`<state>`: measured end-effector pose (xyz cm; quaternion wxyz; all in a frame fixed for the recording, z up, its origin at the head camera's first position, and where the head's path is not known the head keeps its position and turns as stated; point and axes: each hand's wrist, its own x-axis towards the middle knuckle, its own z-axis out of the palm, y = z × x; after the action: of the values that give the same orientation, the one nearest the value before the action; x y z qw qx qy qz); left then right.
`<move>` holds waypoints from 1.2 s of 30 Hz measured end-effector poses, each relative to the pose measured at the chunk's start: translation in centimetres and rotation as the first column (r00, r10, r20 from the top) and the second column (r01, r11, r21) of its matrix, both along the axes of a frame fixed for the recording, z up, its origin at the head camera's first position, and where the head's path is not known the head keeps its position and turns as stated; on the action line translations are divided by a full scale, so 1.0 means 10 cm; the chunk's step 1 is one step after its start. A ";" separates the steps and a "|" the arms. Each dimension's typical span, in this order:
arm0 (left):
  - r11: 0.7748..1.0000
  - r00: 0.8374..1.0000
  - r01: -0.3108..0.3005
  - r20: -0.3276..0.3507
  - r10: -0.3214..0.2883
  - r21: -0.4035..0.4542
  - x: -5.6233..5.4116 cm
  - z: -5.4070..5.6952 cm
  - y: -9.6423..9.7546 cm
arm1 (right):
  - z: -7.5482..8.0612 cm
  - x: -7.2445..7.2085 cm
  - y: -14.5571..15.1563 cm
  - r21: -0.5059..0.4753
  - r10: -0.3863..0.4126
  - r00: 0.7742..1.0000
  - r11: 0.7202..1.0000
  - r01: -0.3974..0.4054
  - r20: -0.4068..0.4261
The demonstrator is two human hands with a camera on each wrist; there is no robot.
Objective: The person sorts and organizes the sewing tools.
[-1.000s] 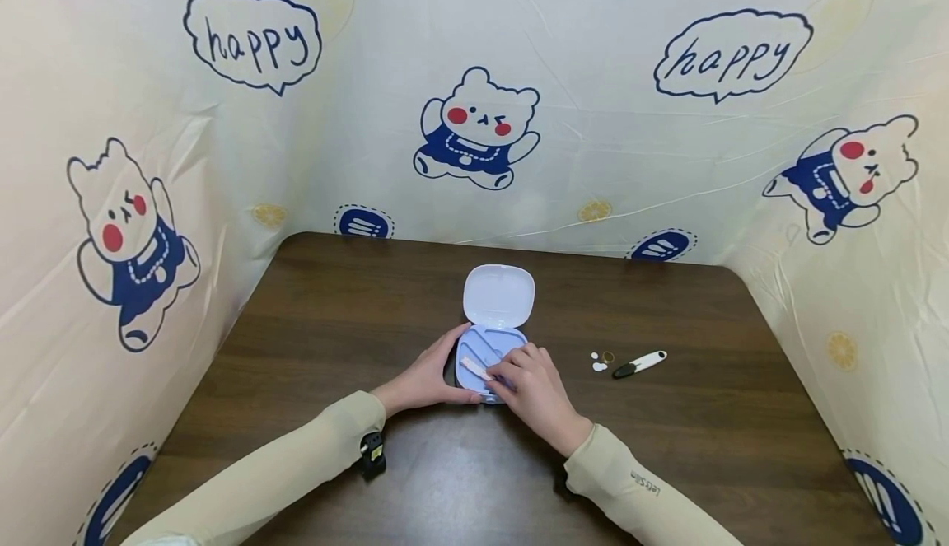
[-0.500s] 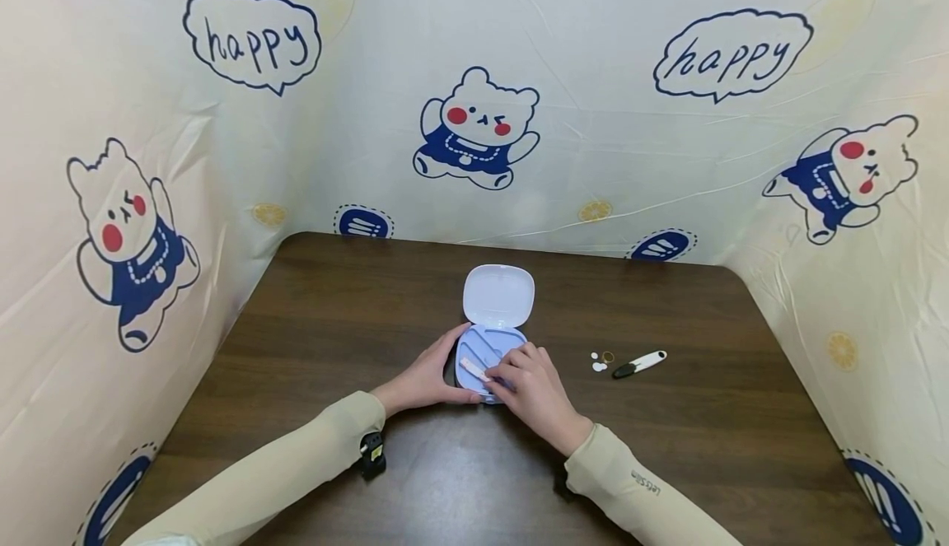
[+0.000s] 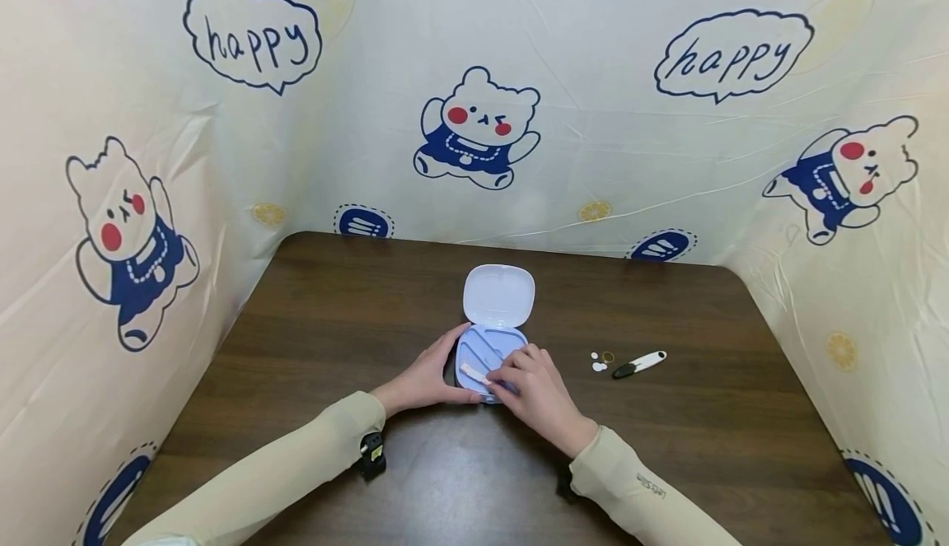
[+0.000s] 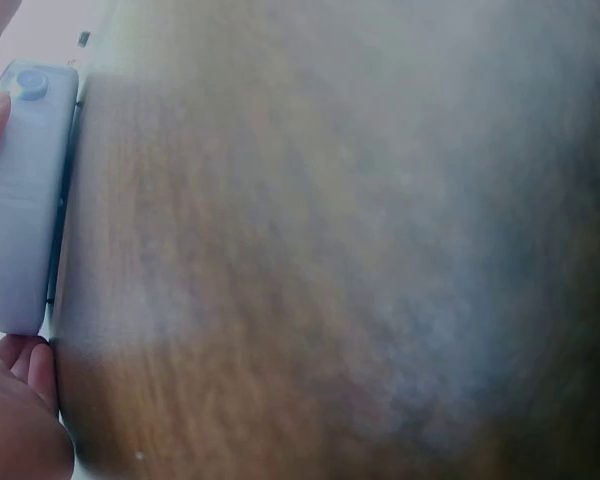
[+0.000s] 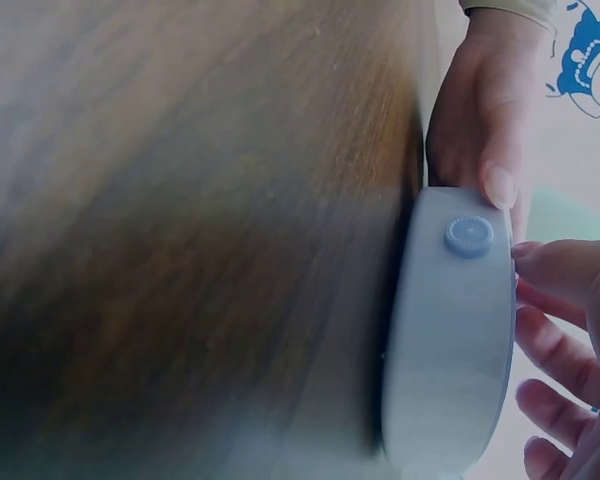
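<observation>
A light-blue compartment case (image 3: 491, 338) stands on the table with its rounded lid (image 3: 499, 295) tipped back. My left hand (image 3: 421, 377) grips the case from its left side, thumb at the front corner. The right hand (image 3: 535, 389) reaches over the front right of the case and pinches the end of a small, pale strip-like piece (image 3: 472, 372), which lies slantwise inside the case. What the piece is cannot be made out. A round button (image 5: 469, 237) shows on the case's front wall in the right wrist view. The right hand hides the case's right front compartment.
On the brown table (image 3: 341, 307), right of the case, lie several small white pieces (image 3: 599, 366), a gold-coloured ring (image 3: 608, 357) and a slim black-and-white tool (image 3: 641, 364). A printed cloth (image 3: 593, 142) hangs around the back and sides.
The pale piece has turned slightly in the right fingers, and its narrower side now shows. The right wrist has shifted a little to the right. The left hand and the case have stayed put.
</observation>
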<state>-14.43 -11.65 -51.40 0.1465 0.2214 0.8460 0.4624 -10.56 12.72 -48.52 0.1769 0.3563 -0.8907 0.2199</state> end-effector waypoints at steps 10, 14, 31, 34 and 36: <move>1.000 1.000 0.004 -0.013 -0.004 0.017 -0.01 -0.02 -0.01 | 0.01 0.00 0.05 -0.006 0.010 0.999 1.000 -0.009 0.044; 1.000 1.000 0.004 -0.012 -0.004 0.014 -0.01 -0.02 -0.01 | 0.01 0.00 0.05 -0.003 0.012 0.999 1.000 -0.012 0.041; 1.000 1.000 -0.001 -0.007 0.001 -0.012 0.00 -0.02 -0.02 | 0.05 -0.02 0.31 -0.041 -0.037 0.996 0.998 0.041 0.082; 1.000 1.000 -0.006 0.006 0.006 -0.025 0.01 -0.01 -0.01 | 0.02 -0.03 0.41 -0.064 -0.051 0.996 0.996 0.056 0.079; 1.000 1.000 -0.010 0.017 0.011 -0.028 0.01 -0.01 -0.01 | 0.01 -0.03 0.47 -0.079 -0.058 0.995 0.995 0.065 0.078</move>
<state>-14.34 -11.78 -51.47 0.1545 0.2108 0.8521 0.4534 -10.91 17.42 -48.42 0.1640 0.3126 -0.8977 0.2637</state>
